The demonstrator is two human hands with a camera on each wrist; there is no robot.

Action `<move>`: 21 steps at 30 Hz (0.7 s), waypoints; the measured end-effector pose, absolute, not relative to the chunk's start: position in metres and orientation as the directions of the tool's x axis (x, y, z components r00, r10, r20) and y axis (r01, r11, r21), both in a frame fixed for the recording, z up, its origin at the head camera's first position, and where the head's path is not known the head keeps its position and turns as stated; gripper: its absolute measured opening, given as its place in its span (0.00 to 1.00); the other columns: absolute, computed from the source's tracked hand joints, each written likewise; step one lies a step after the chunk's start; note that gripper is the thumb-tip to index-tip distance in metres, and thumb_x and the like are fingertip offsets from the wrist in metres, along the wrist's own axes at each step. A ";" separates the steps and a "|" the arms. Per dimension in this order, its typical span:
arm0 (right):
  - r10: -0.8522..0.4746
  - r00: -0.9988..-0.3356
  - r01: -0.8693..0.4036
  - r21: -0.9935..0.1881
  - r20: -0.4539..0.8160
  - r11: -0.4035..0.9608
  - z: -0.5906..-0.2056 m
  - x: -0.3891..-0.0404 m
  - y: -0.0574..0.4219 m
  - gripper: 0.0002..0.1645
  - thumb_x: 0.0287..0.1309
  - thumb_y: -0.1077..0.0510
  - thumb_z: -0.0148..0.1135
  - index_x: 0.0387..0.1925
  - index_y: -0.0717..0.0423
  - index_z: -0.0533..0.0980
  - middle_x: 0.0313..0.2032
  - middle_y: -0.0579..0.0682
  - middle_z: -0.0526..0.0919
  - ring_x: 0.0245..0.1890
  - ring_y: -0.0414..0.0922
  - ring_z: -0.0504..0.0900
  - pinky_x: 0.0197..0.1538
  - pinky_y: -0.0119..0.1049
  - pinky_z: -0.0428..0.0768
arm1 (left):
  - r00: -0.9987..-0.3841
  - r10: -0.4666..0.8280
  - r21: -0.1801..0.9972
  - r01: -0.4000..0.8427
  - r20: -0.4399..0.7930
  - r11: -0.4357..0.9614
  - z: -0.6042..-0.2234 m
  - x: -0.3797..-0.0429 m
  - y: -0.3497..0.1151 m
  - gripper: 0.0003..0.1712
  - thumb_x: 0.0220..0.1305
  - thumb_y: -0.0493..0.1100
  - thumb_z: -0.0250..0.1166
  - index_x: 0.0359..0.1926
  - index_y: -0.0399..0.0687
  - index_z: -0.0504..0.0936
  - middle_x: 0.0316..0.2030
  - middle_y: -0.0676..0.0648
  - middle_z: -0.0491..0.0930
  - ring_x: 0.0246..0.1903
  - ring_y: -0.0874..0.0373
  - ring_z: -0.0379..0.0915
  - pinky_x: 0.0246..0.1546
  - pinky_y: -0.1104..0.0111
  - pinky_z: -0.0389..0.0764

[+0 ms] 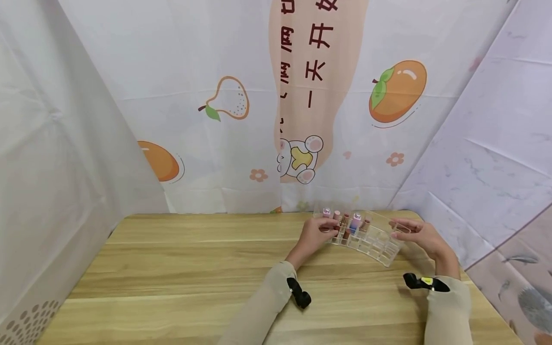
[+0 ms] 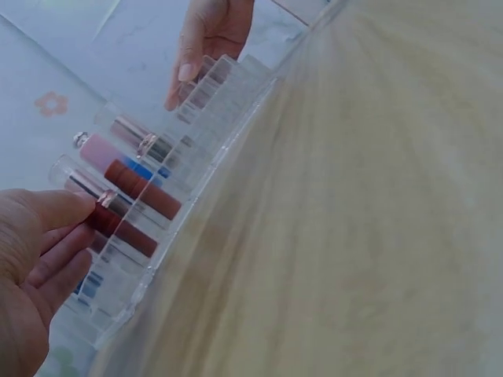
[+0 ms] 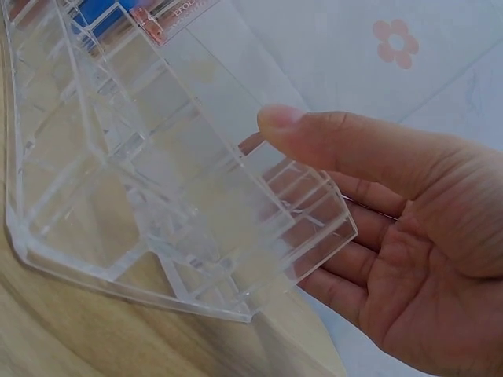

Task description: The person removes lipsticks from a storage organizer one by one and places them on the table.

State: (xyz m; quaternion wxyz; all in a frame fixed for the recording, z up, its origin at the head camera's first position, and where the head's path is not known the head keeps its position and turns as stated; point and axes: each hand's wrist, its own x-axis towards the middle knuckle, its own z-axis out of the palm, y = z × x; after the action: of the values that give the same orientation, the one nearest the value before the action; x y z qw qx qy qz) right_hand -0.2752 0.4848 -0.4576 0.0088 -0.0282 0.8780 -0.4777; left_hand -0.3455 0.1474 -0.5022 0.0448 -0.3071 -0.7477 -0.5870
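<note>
A clear, stepped lipstick organizer [image 1: 376, 245] stands on the wooden table, with lipsticks in its left half. My left hand [image 1: 311, 235] is at that end, its thumb and fingertips pinching the top of a dark red lipstick [image 2: 135, 238] whose lower part sits in a front slot. Beside it stands a brownish-red lipstick [image 2: 143, 189], and behind are a pink-and-blue tube [image 1: 355, 223] and clear-capped ones. At the opposite end my right hand [image 3: 428, 212] holds the organizer's back corner, thumb on the near side and fingers behind. The slots by the right hand hold no lipsticks.
The wood-grain table [image 1: 181, 268] extends to the left and front of the organizer. Right behind it hangs a printed white curtain [image 1: 233, 153], with more cloth along both sides. A black wrist strap [image 1: 298, 293] is on each sleeve.
</note>
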 end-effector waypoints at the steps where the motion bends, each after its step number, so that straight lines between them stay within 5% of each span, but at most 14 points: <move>1: -0.056 -0.998 -0.040 -0.839 0.011 0.543 -0.458 -0.275 0.485 0.37 0.64 0.54 0.70 0.68 0.68 0.70 0.56 0.30 0.84 0.50 0.17 0.75 0.50 0.16 0.75 | -0.805 0.403 0.845 0.520 0.435 0.127 -0.503 -0.345 0.148 0.12 0.61 0.33 0.73 0.47 0.38 0.89 0.44 0.42 0.90 0.40 0.58 0.88 0.41 0.79 0.83; 21: -0.041 -0.999 -0.037 -0.842 0.017 0.538 -0.459 -0.274 0.484 0.36 0.64 0.54 0.70 0.68 0.66 0.71 0.54 0.28 0.84 0.50 0.17 0.75 0.50 0.16 0.76 | -0.803 0.370 0.818 0.551 0.466 0.164 -0.508 -0.342 0.151 0.12 0.61 0.35 0.74 0.47 0.41 0.89 0.44 0.45 0.90 0.42 0.60 0.87 0.43 0.79 0.83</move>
State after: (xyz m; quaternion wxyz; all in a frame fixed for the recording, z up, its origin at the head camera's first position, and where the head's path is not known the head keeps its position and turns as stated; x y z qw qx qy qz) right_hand -0.2744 0.4843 -0.4589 0.0023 -0.0224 0.8770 -0.4799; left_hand -0.3424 0.1513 -0.5075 0.0792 -0.3033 -0.7588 -0.5709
